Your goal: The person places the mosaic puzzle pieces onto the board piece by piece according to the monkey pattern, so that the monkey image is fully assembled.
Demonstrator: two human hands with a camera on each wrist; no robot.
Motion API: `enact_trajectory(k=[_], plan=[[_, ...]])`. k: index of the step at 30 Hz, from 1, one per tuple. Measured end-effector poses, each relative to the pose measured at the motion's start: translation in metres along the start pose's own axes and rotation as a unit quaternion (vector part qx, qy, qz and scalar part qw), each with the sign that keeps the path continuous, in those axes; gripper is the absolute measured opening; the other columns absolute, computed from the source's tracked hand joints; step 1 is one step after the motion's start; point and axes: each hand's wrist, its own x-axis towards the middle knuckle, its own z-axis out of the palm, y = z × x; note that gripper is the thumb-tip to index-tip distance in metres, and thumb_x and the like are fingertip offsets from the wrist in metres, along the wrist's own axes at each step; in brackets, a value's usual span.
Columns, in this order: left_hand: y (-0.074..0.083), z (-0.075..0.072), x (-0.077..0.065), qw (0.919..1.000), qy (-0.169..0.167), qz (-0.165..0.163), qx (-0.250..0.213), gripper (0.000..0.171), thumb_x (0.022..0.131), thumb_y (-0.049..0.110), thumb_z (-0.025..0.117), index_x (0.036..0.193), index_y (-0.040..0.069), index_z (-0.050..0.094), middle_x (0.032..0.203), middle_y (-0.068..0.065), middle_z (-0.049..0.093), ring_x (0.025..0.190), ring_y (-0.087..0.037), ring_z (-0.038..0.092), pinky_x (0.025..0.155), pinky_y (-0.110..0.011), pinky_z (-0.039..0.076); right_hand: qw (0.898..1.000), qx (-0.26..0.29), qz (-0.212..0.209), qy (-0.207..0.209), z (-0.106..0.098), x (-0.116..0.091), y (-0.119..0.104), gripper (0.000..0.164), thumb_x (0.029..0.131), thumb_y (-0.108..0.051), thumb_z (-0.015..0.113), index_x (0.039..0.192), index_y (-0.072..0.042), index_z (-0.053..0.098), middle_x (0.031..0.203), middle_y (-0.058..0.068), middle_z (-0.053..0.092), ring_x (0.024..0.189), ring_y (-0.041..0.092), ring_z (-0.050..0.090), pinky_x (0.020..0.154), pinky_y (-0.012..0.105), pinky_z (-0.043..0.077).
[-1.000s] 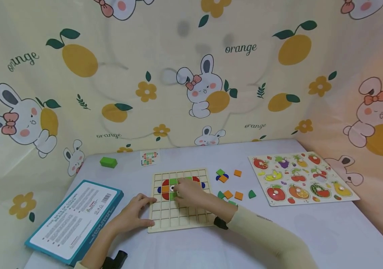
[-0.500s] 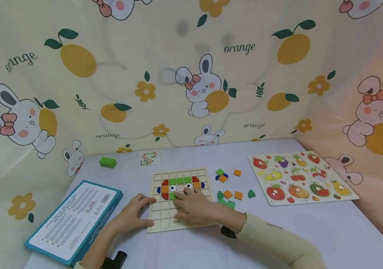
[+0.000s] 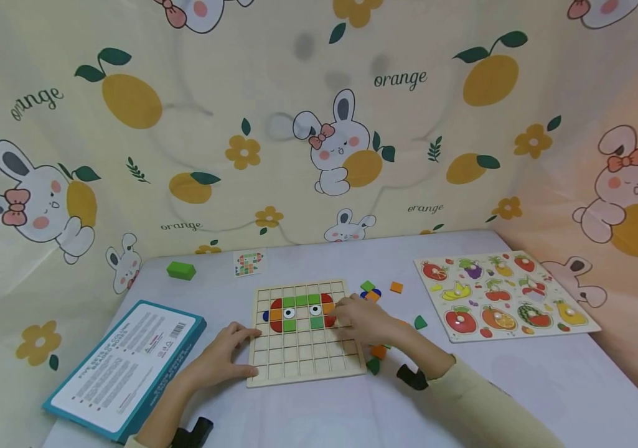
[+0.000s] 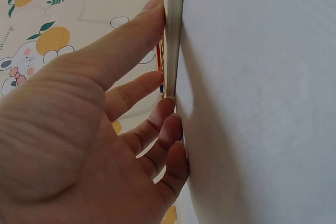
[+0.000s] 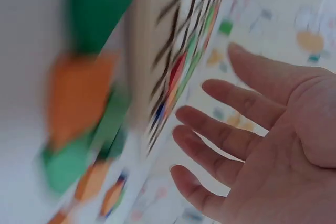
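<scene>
A wooden grid board (image 3: 296, 364) lies mid-table, bearing green squares (image 3: 301, 300), red quarter-circle tiles (image 3: 276, 325), orange squares (image 3: 276, 314), a blue half-circle (image 3: 266, 316) and two eye tiles (image 3: 289, 313). At its left edge my left hand (image 3: 220, 356) rests, thumb and fingertips touching the rim, as the left wrist view confirms. My right hand (image 3: 371, 320) is over the board's right side, partly covering it. In the right wrist view, its fingers (image 5: 210, 140) are spread and hold nothing. Below it, loose orange (image 3: 378, 352) and green pieces (image 3: 373, 366) lie beside the board.
Behind the right hand are an orange square (image 3: 396, 287) and other loose pieces. A fruit puzzle board (image 3: 483, 295) lies at right. At left sits a blue-edged box (image 3: 122, 367); a green block (image 3: 181, 270) and a pattern card (image 3: 249, 264) lie at the back.
My right hand has moved from the eye tiles to the board's right side, uncovering both eyes and a green square under the right one. Some loose pieces now lie nearer. My left hand stays put.
</scene>
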Motion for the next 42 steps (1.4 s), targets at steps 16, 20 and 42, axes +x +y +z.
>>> enact_trajectory(k=[16, 20, 42], plan=[[0.001, 0.000, 0.000, 1.0000, -0.003, -0.006, -0.001, 0.075, 0.075, 0.043, 0.086, 0.138, 0.013, 0.057, 0.115, 0.001, 0.050, 0.106, -0.018, 0.044, 0.092, -0.042, 0.045, 0.987, 0.018, 0.156, 0.012, -0.045, -0.084, 0.091, 0.023, 0.078, 0.001, 0.079, 0.099, -0.006, 0.074, 0.095, 0.010, 0.064, 0.092, 0.031, 0.054, 0.080, 0.055, 0.039], [0.003, -0.001, 0.000, 0.9999, -0.003, -0.007, -0.007, 0.075, 0.075, 0.041, 0.086, 0.138, 0.013, 0.057, 0.115, 0.000, 0.050, 0.107, -0.019, 0.044, 0.094, -0.044, 0.045, 0.985, 0.034, 0.166, 0.014, -0.045, -0.087, 0.098, 0.022, 0.077, 0.000, 0.080, 0.097, -0.007, 0.073, 0.091, 0.007, 0.062, 0.089, 0.029, 0.051, 0.081, 0.055, 0.036], [0.004, -0.001, 0.000, 1.0000, -0.005, -0.004, 0.000, 0.075, 0.076, 0.043, 0.085, 0.139, 0.013, 0.056, 0.114, 0.001, 0.049, 0.105, -0.018, 0.044, 0.093, -0.041, 0.045, 0.990, 0.132, -0.018, -0.051, 0.004, -0.069, 0.032, 0.025, 0.074, -0.019, 0.088, 0.092, -0.019, 0.071, 0.086, -0.010, 0.054, 0.082, 0.010, 0.048, 0.072, 0.026, 0.041]])
